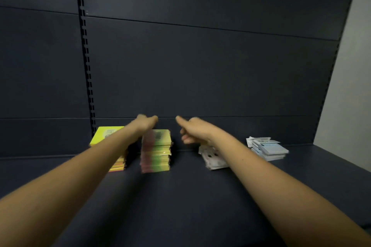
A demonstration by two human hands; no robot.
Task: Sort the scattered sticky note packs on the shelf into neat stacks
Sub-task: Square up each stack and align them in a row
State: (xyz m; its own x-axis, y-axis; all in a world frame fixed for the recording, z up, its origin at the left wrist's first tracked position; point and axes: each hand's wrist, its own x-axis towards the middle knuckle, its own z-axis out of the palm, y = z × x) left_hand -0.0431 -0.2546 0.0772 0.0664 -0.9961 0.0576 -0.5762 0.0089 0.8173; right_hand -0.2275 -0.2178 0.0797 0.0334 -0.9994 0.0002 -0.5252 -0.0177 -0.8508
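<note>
Shelf (180,196) bears four pack stacks; left hand (145,122) blurred, grip unclear, right hand (190,129) loosely curled, empty.

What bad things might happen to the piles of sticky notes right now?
1. The green and pink stack is tall, and the left hand is blurred just above it; a bump could topple it.
2. The right forearm crosses right over the clear-wrapped packs, so it might drag them out of place.
3. The pale blue packs lie fanned and uneven, so they may slide apart if nudged.
</note>
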